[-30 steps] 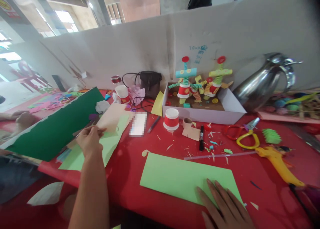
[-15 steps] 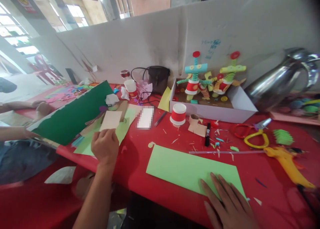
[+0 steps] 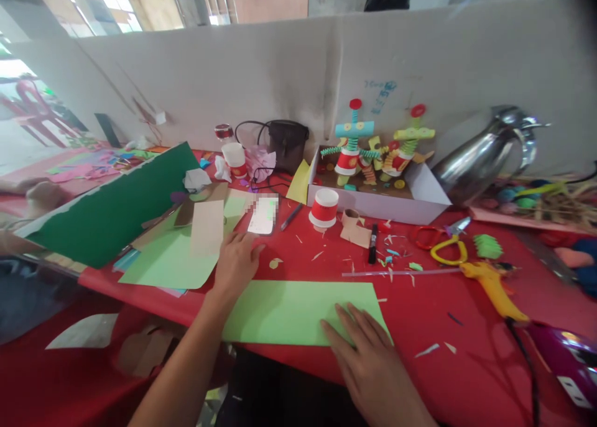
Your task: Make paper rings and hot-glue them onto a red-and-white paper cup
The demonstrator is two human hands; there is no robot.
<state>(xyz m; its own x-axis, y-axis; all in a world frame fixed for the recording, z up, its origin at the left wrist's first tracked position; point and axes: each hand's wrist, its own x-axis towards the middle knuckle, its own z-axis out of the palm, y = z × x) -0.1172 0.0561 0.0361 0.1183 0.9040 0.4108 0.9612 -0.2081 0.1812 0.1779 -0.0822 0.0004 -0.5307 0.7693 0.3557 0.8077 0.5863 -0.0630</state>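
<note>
A long strip of light green paper (image 3: 289, 312) lies flat along the front of the red table. My right hand (image 3: 366, 346) rests on its right end with fingers spread. Just beyond the strip's left end is my left hand (image 3: 237, 259), its thumb apart from the fingers and nothing visible in its grasp. A partly blurred white phone-like object (image 3: 263, 214) lies beyond its fingertips. To its left, a beige card (image 3: 208, 225) lies on green sheets (image 3: 163, 259).
Paper cups (image 3: 324, 208), a black marker (image 3: 373, 243), scissors (image 3: 448, 243) and a yellow glue gun (image 3: 494, 290) lie around the table. Behind stand a white box (image 3: 377, 203) with paper figures and a steel jug (image 3: 485, 150). Another person's hand (image 3: 44, 197) is at far left.
My left hand has moved right from the beige card to near the green strip, its fingers loosening. The card stays on the pile. The strip lies straighter, my right hand still on it.
</note>
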